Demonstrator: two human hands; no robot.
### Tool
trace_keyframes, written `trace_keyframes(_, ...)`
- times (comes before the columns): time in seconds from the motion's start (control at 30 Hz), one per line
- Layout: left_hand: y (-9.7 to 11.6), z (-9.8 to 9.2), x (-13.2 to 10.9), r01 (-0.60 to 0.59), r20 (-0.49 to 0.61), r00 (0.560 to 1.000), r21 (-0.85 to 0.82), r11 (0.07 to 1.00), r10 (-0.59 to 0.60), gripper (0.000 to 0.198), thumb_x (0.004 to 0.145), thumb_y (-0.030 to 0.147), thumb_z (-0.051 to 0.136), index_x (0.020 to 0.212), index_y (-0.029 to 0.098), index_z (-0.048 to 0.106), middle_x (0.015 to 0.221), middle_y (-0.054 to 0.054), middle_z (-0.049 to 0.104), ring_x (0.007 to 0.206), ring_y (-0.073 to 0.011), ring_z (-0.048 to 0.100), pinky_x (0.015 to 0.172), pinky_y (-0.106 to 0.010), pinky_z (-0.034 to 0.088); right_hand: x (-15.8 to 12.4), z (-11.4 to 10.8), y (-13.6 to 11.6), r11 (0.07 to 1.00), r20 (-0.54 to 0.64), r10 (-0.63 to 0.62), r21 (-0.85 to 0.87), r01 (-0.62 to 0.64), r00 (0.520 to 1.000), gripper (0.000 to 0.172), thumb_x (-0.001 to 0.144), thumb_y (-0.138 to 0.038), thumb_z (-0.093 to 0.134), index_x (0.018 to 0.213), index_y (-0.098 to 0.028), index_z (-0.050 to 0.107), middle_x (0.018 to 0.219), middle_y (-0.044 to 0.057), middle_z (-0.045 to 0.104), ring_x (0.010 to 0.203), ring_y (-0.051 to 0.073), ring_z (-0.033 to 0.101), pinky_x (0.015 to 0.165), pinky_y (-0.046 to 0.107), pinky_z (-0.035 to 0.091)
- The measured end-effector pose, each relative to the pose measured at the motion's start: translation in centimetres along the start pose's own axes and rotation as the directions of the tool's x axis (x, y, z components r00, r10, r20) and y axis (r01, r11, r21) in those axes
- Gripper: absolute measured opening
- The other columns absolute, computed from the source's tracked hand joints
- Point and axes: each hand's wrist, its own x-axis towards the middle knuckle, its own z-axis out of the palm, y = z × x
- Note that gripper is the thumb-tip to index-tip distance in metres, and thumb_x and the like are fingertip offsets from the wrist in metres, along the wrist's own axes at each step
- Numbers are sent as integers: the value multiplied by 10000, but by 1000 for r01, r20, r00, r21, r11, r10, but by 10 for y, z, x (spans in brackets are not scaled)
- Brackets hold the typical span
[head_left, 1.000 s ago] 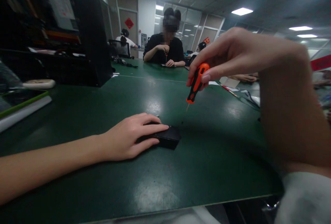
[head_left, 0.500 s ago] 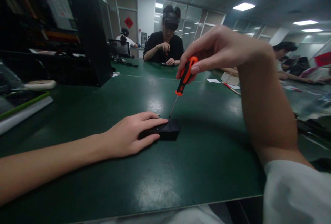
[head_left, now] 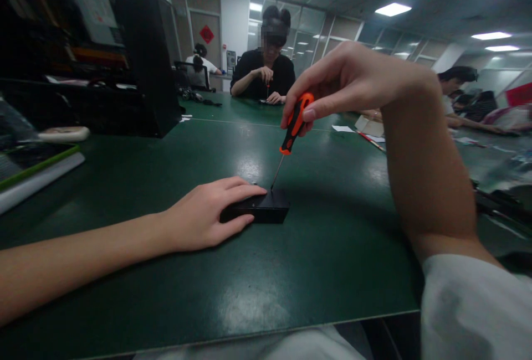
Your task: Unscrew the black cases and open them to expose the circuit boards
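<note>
Slipping is my worry: the small black box [head_left: 268, 208], flat and matte, lies on the green table [head_left: 291, 277], and the screwdriver [head_left: 292, 132] meets its top at a slant, so I judge the thin tip could skid off. My left hand [head_left: 203, 216] lies flat over the box, fingers extended; my right hand [head_left: 353, 80] has its fingers closed around the orange handle.
</note>
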Motion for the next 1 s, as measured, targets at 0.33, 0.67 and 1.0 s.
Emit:
trace_keyframes(0.33, -5, 2, 2, -2, 11, 1000, -10, 1000, 2, 453, 978, 351, 552, 1420, 253, 526, 1310, -94, 603, 1129, -248, 615, 977, -367, 504, 1, 0, -1, 998, -25, 58, -19, -58, 998, 414, 879, -346, 657, 1174, -57, 686, 1027, 34, 740, 865, 97, 695, 707, 136, 549)
trace_keyframes(0.67, -7, 1, 4, -14, 13, 1000, 23, 1000, 13, 456, 989, 358, 544, 1430, 246, 517, 1317, -96, 613, 1153, -253, 606, 997, -394, 492, 18, 13, 11, 944, -175, 288, -117, -310, 942, 280, 858, -340, 702, 1035, -125, 729, 790, -38, 715, 675, 35, 606, 610, 139, 459)
trace_keyframes(1.0, -10, 0, 4, 128, -41, 990, -77, 989, -131, 588, 903, 451, 649, 1418, 203, 512, 1327, -109, 650, 1135, -273, 645, 981, -401, 512, 14, 11, 0, 964, 17, 248, -106, -245, 969, 293, 805, -326, 734, 1019, -125, 729, 955, -32, 703, 786, 22, 618, 648, 90, 478)
